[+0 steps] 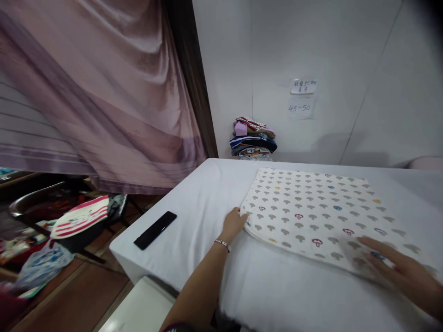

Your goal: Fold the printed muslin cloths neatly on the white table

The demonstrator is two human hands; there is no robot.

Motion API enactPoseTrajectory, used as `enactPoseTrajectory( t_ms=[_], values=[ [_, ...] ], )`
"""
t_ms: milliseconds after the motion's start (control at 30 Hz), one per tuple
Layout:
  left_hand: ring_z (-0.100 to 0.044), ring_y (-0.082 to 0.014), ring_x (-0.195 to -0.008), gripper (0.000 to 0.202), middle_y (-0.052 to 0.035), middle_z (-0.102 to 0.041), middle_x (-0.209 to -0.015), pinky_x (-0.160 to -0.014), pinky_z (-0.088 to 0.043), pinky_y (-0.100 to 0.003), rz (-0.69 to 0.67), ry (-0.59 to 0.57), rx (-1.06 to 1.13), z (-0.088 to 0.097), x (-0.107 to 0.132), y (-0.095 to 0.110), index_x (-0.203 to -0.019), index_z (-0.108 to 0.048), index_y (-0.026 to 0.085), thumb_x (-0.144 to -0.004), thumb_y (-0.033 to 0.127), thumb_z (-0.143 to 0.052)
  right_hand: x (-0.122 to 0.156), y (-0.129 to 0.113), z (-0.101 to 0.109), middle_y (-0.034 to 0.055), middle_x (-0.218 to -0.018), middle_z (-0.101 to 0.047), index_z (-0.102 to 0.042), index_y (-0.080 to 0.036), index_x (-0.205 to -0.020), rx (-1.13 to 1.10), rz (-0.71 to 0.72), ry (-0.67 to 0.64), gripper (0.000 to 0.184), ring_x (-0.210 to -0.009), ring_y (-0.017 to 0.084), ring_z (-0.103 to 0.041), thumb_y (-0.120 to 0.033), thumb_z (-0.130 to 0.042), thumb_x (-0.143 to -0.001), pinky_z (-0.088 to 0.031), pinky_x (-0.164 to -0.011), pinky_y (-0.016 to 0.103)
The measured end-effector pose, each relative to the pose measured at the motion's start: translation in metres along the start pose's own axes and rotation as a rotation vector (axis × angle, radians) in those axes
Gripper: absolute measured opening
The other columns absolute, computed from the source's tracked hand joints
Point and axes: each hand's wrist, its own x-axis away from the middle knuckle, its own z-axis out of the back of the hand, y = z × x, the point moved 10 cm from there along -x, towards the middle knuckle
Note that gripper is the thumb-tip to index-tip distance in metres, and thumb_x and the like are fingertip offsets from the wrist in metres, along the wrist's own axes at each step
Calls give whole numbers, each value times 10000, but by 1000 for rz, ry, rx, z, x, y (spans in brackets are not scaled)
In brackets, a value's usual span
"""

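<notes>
A knotless-looking, translucent plastic bag sits low to the left of the white-draped tabletop; its contents are too blurred to name. Above it, also left of the tabletop, a cream cloth with red stripes is draped over a dark chair.

The mushroom-print cloth lies spread over the right part of the tabletop. Its near-left corner is in the left hand, whose grip is closed, thumb and fingers pinching the edge; the rest of the cloth stretches away to the right and beyond that grip. The right hand is blurred at the cloth's near-right edge, fingers extended over it; whether its grip has hold of the fabric I cannot tell.

The cloth is white, with rows of grey mushrooms and scattered red, blue, yellow and purple ones. It lies mostly flat, its near edge curving.

A black phone rests on the tabletop's left part, and a pile of folded fabrics stands just beyond its far edge.
</notes>
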Motion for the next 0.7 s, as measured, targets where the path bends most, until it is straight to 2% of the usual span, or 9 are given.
enactPoseTrajectory(
  t_ms=[100,167,233,333,433,500,600,700],
  values=[
    [-614,-195,-820,292,-76,-675,-879,-665,-400,-254,-15,20,60,1,2,-2,-977,-591,175,-817,403,-504,-8,-107,-55,-6,-1311,-518,-599,-354,-1163,-187,66,-285,425,-1208,266,-463,-550,-462,-812,-476,-940,389],
    [-609,-182,-776,259,-58,-669,-831,-635,-388,-249,-21,40,80,2,2,-4,-972,-585,180,-818,370,-499,-12,-175,-83,2,-1339,-492,-570,-318,-1220,-241,147,-392,433,-1208,268,-461,-502,-431,-853,-461,-947,404],
    [-603,-170,-747,243,-44,-661,-810,-617,-376,-244,-30,70,90,2,2,-6,-1000,-571,184,-816,325,-498,-18,-235,-103,35,-1318,-513,-583,-269,-1214,-288,288,-415,418,-1197,276,-467,-443,-430,-866,-412,-986,424],
    [-593,-155,-720,268,-29,-652,-795,-611,-370,-238,-53,101,125,0,2,-8,-1052,-542,185,-808,284,-500,-32,-296,-128,62,-1235,-578,-587,-233,-1198,-321,408,-390,391,-1135,262,-507,-367,-455,-855,-381,-986,432],
    [-581,-147,-666,283,-6,-633,-730,-596,-372,-237,-88,111,214,0,2,-7,-1060,-528,186,-815,326,-499,-52,-325,-150,66,-1105,-635,-603,-226,-1125,-384,376,-358,337,-978,231,-573,-331,-468,-834,-455,-844,380],
    [-576,-145,-642,276,-1,-622,-698,-595,-381,-241,-117,108,280,2,2,-6,-1008,-546,188,-846,393,-456,-63,-333,-164,42,-970,-660,-622,-220,-1011,-449,327,-361,263,-805,187,-591,-316,-466,-822,-473,-719,323],
    [-580,-150,-671,332,-21,-629,-723,-637,-405,-257,-144,95,323,4,1,-4,-849,-577,189,-897,415,-338,-75,-323,-182,21,-856,-643,-608,-199,-894,-529,183,-335,211,-646,141,-551,-334,-477,-800,-448,-611,279],
    [-586,-149,-714,317,-27,-642,-763,-682,-425,-261,-161,59,357,0,1,-3,-819,-591,194,-901,345,-325,-81,-303,-193,21,-822,-629,-597,-193,-932,-604,31,-311,290,-629,140,-546,-424,-506,-781,-432,-551,264]
  ],
)
